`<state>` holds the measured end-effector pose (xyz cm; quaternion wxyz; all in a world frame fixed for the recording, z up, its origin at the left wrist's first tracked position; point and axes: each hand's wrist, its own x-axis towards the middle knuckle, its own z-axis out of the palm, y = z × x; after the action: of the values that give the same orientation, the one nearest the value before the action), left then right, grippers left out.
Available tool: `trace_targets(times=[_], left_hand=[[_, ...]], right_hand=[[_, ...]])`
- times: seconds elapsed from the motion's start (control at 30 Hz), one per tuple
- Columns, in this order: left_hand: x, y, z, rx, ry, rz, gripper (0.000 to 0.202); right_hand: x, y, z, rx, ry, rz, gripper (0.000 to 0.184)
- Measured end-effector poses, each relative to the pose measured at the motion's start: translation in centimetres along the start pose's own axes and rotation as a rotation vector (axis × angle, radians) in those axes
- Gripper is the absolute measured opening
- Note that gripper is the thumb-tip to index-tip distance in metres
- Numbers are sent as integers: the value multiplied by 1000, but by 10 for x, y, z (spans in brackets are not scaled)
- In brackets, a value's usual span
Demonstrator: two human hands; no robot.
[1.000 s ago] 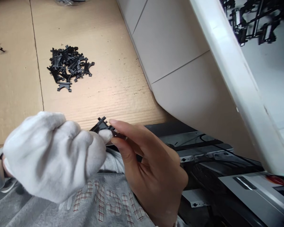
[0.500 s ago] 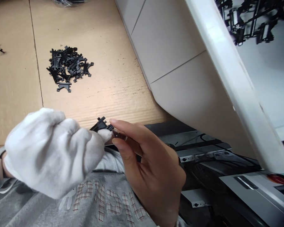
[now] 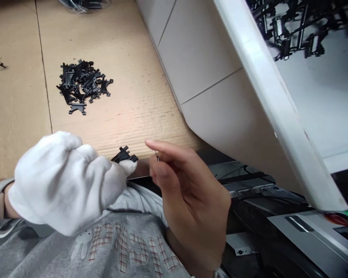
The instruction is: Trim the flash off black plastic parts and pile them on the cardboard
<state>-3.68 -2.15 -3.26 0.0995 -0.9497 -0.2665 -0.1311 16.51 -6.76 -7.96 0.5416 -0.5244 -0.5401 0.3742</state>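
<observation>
a tan worktop spreads before you, with your gloved left hand and bare right hand apart from each other at its near edge. beyond them lies a loose pile of black pieces; a single black part sits pinched in your left glove, and could drop over the edge if the baggy cloth slips. smallest is a thin sliver, unclear in shape, apparently pinched in your right fingers, which could fall unseen if that grip slackens.

The tabletop bears heaped black parts and a clear bag
</observation>
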Motion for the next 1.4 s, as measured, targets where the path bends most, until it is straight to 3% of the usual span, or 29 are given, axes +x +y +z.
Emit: trace_targets(times=[0.2,0.27,0.43,0.57,0.7,0.77,0.83,0.97,1.07,1.17,1.4], left_hand=[[3,-4,5,-41,-1,5,28],[3,-6,7,-37,13,-12,23],[3,-13,9,-25,105,-55,26],[8,-19,9,47,158,-45,21],[7,-20,12,15,107,-49,16],[3,-20,13,8,77,-68,22],[0,-21,11,74,97,-50,28],[2,-24,0,215,96,113,24],[8,-24,-7,231,132,103,23],[16,-21,-12,210,149,111,24],[24,-20,-22,303,164,105,15]], right_hand=[[14,7,5,340,-234,229,17],[18,12,8,444,-245,269,18],[23,17,12,586,-278,180,7],[30,12,11,661,-196,165,8],[32,10,11,768,-259,292,8],[28,10,10,742,-294,381,10],[20,9,7,663,-272,385,18],[2,3,1,432,-239,233,36],[-8,-3,1,277,-303,109,40],[-13,-6,7,200,-283,-4,50],[-14,-8,13,127,-194,-70,42]])
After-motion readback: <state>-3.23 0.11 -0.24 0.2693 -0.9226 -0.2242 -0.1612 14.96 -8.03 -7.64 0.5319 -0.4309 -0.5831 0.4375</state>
